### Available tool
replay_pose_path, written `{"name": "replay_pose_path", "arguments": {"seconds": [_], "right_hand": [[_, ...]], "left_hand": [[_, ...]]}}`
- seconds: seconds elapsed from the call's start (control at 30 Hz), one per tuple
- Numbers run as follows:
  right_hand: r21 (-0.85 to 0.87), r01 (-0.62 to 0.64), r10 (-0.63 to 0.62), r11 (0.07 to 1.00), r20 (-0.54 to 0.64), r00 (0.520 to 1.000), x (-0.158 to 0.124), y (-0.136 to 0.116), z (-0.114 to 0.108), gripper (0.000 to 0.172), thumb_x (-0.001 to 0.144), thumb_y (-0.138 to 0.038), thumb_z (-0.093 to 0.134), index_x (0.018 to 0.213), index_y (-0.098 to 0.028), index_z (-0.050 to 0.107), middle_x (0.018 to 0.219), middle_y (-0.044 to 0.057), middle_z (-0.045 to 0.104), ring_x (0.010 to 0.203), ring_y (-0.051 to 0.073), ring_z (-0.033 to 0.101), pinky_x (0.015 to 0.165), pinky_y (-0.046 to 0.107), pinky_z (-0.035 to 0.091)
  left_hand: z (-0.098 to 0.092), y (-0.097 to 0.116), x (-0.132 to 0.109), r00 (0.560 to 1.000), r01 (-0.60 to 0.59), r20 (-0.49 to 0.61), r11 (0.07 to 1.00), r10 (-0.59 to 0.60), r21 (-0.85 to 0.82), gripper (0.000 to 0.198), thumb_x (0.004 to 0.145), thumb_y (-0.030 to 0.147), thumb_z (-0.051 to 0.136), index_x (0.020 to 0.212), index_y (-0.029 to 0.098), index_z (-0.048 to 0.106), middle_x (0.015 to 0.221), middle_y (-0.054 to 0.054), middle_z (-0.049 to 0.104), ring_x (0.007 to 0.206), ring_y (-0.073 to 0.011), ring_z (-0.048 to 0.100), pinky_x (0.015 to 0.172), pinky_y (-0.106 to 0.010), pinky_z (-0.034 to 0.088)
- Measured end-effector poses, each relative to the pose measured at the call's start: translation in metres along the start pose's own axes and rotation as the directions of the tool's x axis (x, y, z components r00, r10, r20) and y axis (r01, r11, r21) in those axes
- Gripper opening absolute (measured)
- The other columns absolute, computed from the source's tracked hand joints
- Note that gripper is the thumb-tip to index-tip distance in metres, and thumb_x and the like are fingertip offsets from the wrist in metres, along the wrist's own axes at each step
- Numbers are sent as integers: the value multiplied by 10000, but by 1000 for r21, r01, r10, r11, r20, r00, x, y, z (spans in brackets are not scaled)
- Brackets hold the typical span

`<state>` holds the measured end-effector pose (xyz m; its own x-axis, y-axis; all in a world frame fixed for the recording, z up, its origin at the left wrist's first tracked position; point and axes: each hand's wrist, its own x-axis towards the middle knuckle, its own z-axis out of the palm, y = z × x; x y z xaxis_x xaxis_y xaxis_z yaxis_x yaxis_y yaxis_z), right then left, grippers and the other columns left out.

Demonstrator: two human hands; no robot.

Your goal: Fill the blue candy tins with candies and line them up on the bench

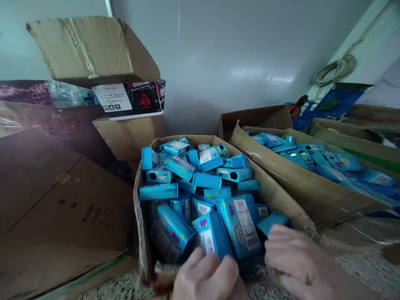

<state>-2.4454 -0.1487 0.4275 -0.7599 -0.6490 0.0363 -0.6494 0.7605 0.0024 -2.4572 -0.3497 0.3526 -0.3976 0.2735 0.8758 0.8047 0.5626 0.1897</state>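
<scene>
An open cardboard box (139,233) full of small blue boxes (206,180) stands in the middle. At its near edge, my left hand (208,277) is closed, knuckles up, with its fingers curled over the rim. My right hand (292,258) is closed as well, at the box's near right corner beside a blue box (273,223). Both hands seem to grip the cardboard; their fingertips are hidden. Larger blue boxes (240,227) with white labels lie just beyond the hands.
To the right stands another carton (281,183) of blue boxes. Brown cardboard (62,208) fills the left. Stacked cartons (128,133) and a grey wall (243,54) are behind. A coiled cable (334,71) hangs at upper right. Speckled floor (368,271) shows below.
</scene>
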Motion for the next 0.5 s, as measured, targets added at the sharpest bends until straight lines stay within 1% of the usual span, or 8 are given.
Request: {"name": "replay_pose_path", "arguments": {"seconds": [0.1,0.17,0.23,0.3,0.33,0.4,0.43,0.5], "right_hand": [[-27,-13,11,1000,-82,997,-29,1,25,172,653,-59,426,548,-195,425,550,-22,488,551,121,445,545,269,312],[-41,-40,33,998,-152,988,-43,3,38,178,674,-73,424,551,-200,442,538,-21,480,538,124,444,529,267,320],[-48,-74,61,996,-237,970,-53,6,48,139,717,-127,459,610,-207,496,580,-17,512,581,132,477,574,271,362],[-33,-95,79,995,-333,940,-60,7,57,44,747,-231,514,734,-214,552,674,-7,565,672,148,522,704,298,401],[-14,-98,85,995,-389,917,-62,6,62,82,755,-283,525,783,-215,562,713,-2,580,710,155,535,776,320,398],[47,-100,110,994,-494,863,-63,1,73,131,780,-326,494,789,-218,567,734,-1,588,737,160,547,881,361,363],[84,-102,131,991,-548,826,-62,-3,79,142,794,-314,465,767,-222,569,732,-3,589,742,159,552,912,376,346],[188,-178,258,966,-656,709,-58,-13,91,170,805,-284,430,785,-231,591,824,9,605,836,178,558,966,412,308]], "left_hand": [[17,20,-20,999,-36,25,999,36,-16,98,714,103,468,667,157,534,428,26,381,361,-89,330,346,-234,288],[18,31,-22,995,-55,81,998,54,13,104,723,115,466,661,170,528,462,14,435,374,-91,372,356,-234,325],[4,38,-18,983,-104,150,995,101,14,88,742,156,478,704,190,550,607,-11,556,448,-93,460,397,-232,385],[-23,32,-9,980,-127,147,991,133,-51,121,768,234,492,849,229,582,861,-31,617,640,-110,561,526,-231,472],[-40,22,-5,990,-86,101,992,95,-90,173,773,271,501,925,251,580,966,-37,605,768,-129,579,627,-244,498],[-70,-17,5,990,128,-36,984,-133,-125,259,766,308,523,1020,276,561,1085,-51,561,963,-186,546,786,-326,488],[-80,-44,10,952,277,-92,949,-293,-152,306,747,320,551,1049,268,554,1099,-55,553,996,-204,534,824,-352,473],[-86,-112,19,801,525,-134,791,-584,-313,382,763,381,525,1113,227,519,1118,-74,539,1003,-207,535,860,-364,450]]}}
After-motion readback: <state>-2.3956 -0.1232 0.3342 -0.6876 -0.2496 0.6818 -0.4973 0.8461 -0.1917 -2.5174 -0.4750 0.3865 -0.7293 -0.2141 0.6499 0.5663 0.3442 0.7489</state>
